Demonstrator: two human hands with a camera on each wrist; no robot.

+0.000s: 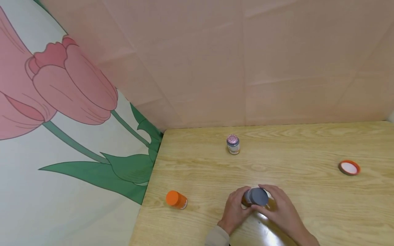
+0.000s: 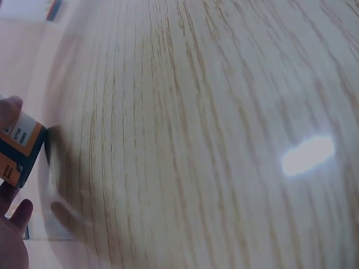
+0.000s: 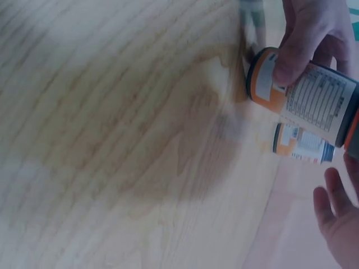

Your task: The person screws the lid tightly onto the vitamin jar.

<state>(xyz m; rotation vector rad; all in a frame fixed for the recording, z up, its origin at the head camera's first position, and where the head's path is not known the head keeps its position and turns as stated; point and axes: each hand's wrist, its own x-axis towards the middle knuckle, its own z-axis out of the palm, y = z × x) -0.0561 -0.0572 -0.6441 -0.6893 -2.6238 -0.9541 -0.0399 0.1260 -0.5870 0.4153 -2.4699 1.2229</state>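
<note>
Low in the head view, my left hand (image 1: 235,208) grips the body of a supplement bottle (image 3: 317,98) with a dark grey lid (image 1: 259,197). Its label, partly white and orange with a printed table, shows in the right wrist view, and the bottle tilts there. My right hand (image 1: 281,212) curls thumb and forefinger around the lid from the other side. An orange ring shows at the lid's edge in the right wrist view. Only part of the bottle (image 2: 23,143) appears at the left edge of the left wrist view.
Farther back on the wooden table (image 1: 292,147) stands a small bottle (image 1: 233,145) topped with shiny pinkish foil. An orange bottle (image 1: 176,199) is at the left. A loose orange-rimmed lid (image 1: 349,167) lies at the right, white inside facing up. A pinkish cloth (image 1: 200,68) hangs behind.
</note>
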